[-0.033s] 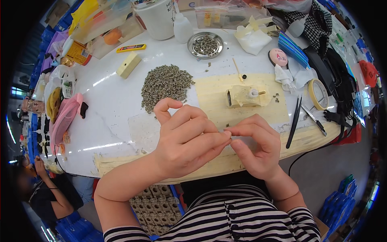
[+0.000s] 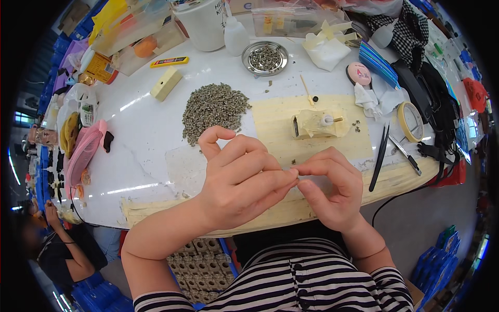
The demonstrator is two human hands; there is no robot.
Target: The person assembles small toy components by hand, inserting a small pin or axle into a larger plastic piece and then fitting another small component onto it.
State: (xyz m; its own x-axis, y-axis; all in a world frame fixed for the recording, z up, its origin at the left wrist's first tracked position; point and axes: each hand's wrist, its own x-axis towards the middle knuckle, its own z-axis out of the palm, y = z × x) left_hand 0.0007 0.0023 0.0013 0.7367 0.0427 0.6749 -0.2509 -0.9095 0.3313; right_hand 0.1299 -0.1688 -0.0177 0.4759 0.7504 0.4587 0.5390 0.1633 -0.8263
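Observation:
My left hand (image 2: pixel 241 179) and my right hand (image 2: pixel 332 187) meet fingertip to fingertip over the near edge of the table. The left fingers are pinched together, and whatever tiny thing sits at their tips is too small to name. My right forefinger touches that spot, its thumb just below. Beyond the left hand lies a heap of small grey metal parts (image 2: pixel 214 112). A taped block with a white nozzle-like piece (image 2: pixel 326 120) rests on yellowish tape past the right hand. A round steel dish (image 2: pixel 284 58) holds more small parts farther back.
At the right lie black tweezers (image 2: pixel 379 158), a craft knife (image 2: pixel 407 153) and a tape roll (image 2: pixel 410 121). A cream block (image 2: pixel 166 84) and a yellow case (image 2: pixel 169 62) are at the far left, near a white squeeze bottle (image 2: pixel 236 36). Another person (image 2: pixel 67 249) sits at the left.

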